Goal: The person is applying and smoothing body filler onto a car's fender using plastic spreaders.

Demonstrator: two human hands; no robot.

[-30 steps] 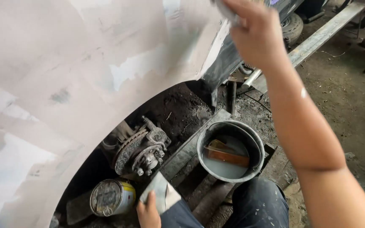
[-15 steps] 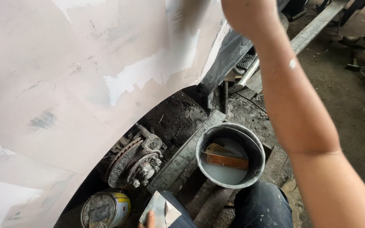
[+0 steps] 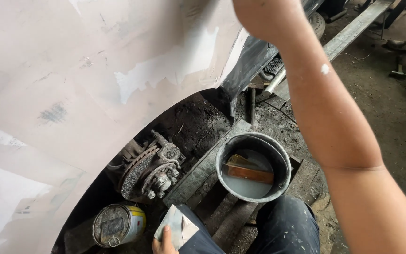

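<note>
Head view looks down at a car fender (image 3: 95, 80), sanded pale pink and patched with white filler, above an open wheel arch. Right hand (image 3: 266, 19) is raised to the top edge of the picture, against the fender's upper part; its fingers are cut off by the frame, so I cannot tell if they are apart or together, or if they hold something. Left hand (image 3: 164, 242) is low at the bottom edge, just beside the knee (image 3: 283, 226) in dark trousers. Its fingers are clamped on a flat grey plate (image 3: 177, 226), which is tilted up. Inside the arch a rusty brake disc (image 3: 149, 171) with its hub is bare. Below it a round tin (image 3: 118, 225) with a yellow side lies on the ground. Right of the disc a black bucket (image 3: 254, 171) stands on wooden planks, holding grey water and a brown block.
</note>
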